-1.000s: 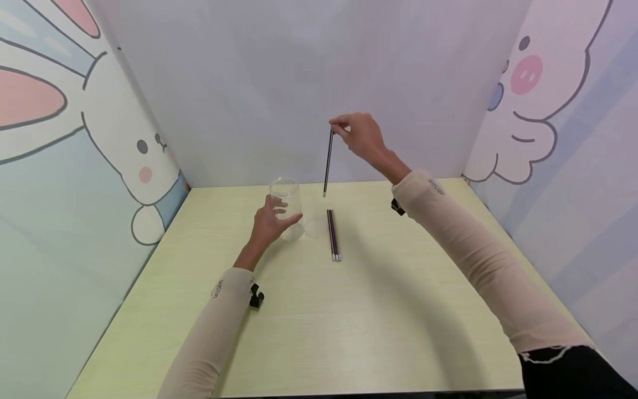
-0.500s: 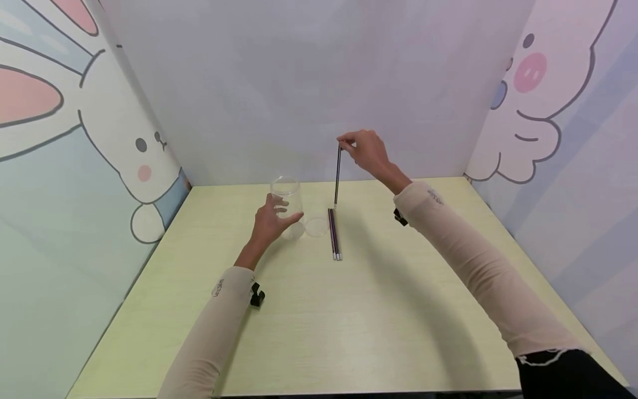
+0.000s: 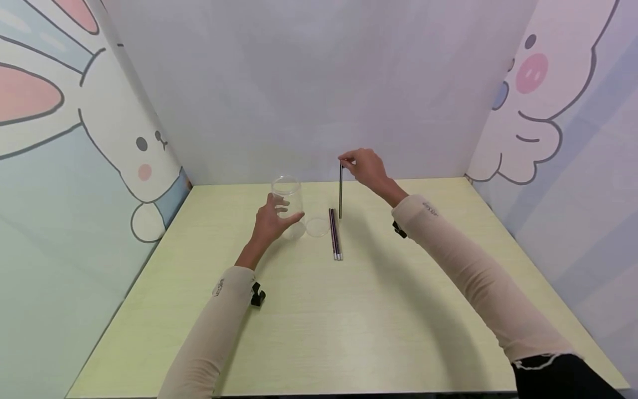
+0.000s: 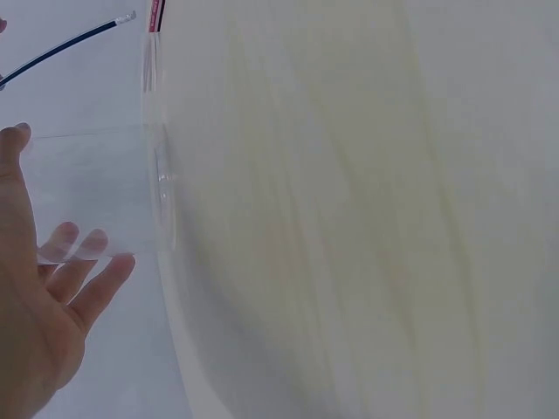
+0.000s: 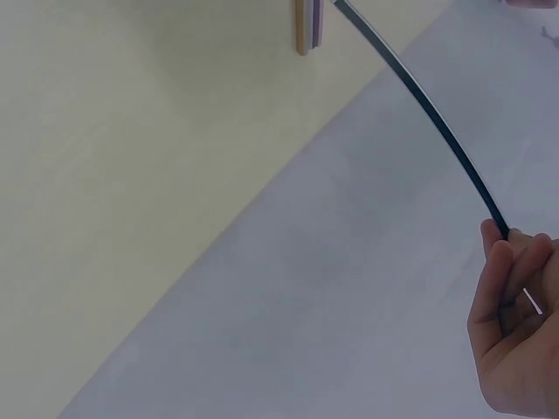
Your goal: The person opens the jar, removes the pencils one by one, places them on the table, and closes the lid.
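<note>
My left hand (image 3: 271, 221) is curled round a clear, open-topped plastic jar (image 3: 291, 191), which stands upright on the table; in the left wrist view the fingers lie against the wall of the jar (image 4: 96, 183). My right hand (image 3: 366, 167) pinches the top end of a dark pencil (image 3: 341, 191) between thumb and fingertips. That pencil hangs nearly vertical, its pale eraser tip (image 4: 127, 17) pointing down. Just left of its lower end, a few purplish pencils (image 3: 335, 235) lie side by side on the table. Their near ends are silvery white.
A clear round lid (image 3: 318, 226) lies flat between the jar and the lying pencils. The pale wood table (image 3: 309, 321) meets a grey back wall (image 3: 319, 83). Side walls with cartoon animals (image 3: 142, 172) border it left and right.
My right hand has come down and a little to the right, carrying the dark pencil from above the table to beside the lying pencils. The left hand and jar have stayed put.
</note>
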`<action>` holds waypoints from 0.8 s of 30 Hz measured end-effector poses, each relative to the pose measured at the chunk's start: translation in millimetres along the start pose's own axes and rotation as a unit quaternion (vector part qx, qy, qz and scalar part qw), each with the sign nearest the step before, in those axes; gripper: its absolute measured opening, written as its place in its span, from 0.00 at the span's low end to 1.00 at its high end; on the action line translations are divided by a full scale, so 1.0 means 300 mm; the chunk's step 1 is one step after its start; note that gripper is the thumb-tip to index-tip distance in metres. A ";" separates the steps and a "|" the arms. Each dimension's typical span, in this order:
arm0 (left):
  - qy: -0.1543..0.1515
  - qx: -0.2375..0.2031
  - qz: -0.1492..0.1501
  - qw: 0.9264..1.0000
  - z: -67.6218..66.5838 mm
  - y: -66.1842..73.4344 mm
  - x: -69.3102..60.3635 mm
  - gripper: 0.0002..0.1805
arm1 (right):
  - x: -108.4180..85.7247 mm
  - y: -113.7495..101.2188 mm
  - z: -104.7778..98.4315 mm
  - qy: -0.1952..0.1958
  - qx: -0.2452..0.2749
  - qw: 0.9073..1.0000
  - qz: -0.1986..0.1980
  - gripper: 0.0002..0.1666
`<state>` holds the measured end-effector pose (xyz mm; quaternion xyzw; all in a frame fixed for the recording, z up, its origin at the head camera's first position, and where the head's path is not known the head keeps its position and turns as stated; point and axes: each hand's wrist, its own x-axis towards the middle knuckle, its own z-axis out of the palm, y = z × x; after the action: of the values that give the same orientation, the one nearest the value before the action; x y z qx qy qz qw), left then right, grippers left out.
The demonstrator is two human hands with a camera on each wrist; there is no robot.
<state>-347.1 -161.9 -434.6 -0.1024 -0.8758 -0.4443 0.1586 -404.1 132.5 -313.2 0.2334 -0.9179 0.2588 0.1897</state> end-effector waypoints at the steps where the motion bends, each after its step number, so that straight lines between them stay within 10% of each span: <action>1: 0.000 0.000 0.000 1.000 -0.001 0.000 -0.001 0.44 | -0.004 0.001 0.009 -0.002 0.000 1.000 0.000 0.15; 24: 0.005 0.003 0.007 1.000 -0.008 -0.004 -0.006 0.44 | -0.050 0.022 0.103 -0.035 -0.021 0.999 -0.001 0.14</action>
<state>-345.3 -164.6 -434.9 -0.1059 -0.8756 -0.4411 0.1660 -402.3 125.2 -347.3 0.2386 -0.9292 0.2307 0.1627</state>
